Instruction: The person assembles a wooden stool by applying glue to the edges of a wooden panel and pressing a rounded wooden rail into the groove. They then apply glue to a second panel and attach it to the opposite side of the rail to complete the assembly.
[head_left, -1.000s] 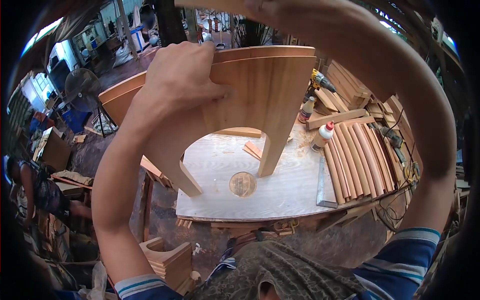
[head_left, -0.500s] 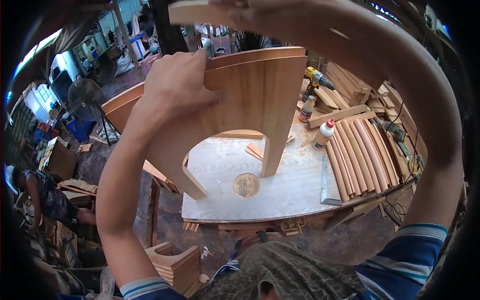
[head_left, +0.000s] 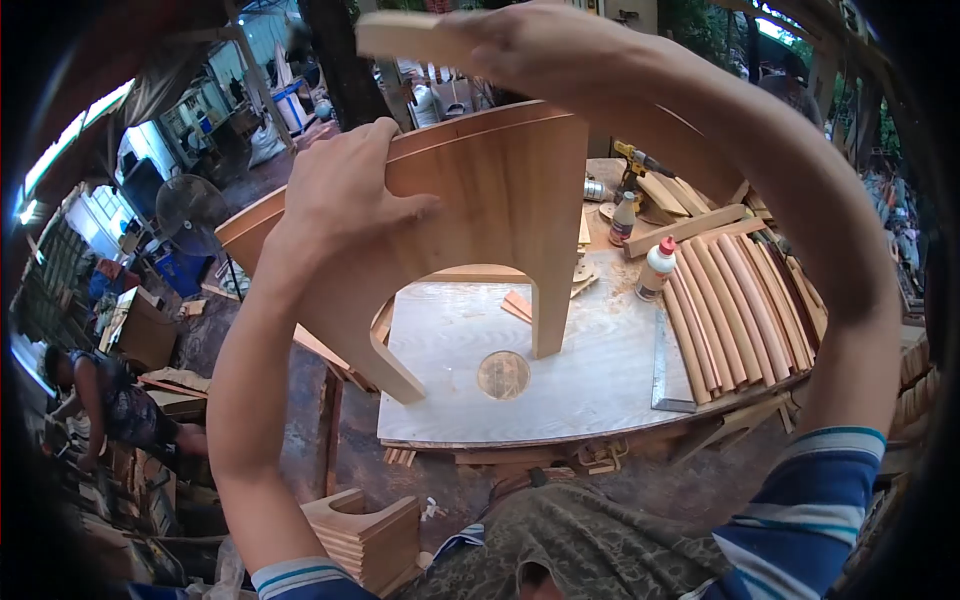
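Observation:
A wooden panel with an arched cutout (head_left: 490, 190) stands upright on the worktable (head_left: 460, 420), its curved edge at the top. My left hand (head_left: 345, 195) is closed over that top edge, thumb lying on the near face and fingers behind it. Above the panel, my right hand (head_left: 525, 45) is closed on a pale flat piece of wood (head_left: 415, 38). The piece points left, clear of the panel's edge, and its far side is hidden. A second curved edge shows just behind the panel's top.
Right of the panel lie a row of curved wooden slats (head_left: 735, 315), a white glue bottle with a red cap (head_left: 657, 268), another bottle (head_left: 622, 220), a drill (head_left: 632, 165) and a metal square (head_left: 668, 375). Arched pieces (head_left: 370, 540) are stacked below. Another person (head_left: 105, 400) bends at far left.
My right hand and the wood piece have come lower and slightly right in view. My left hand keeps its grip on the panel. The whole view has shifted a little.

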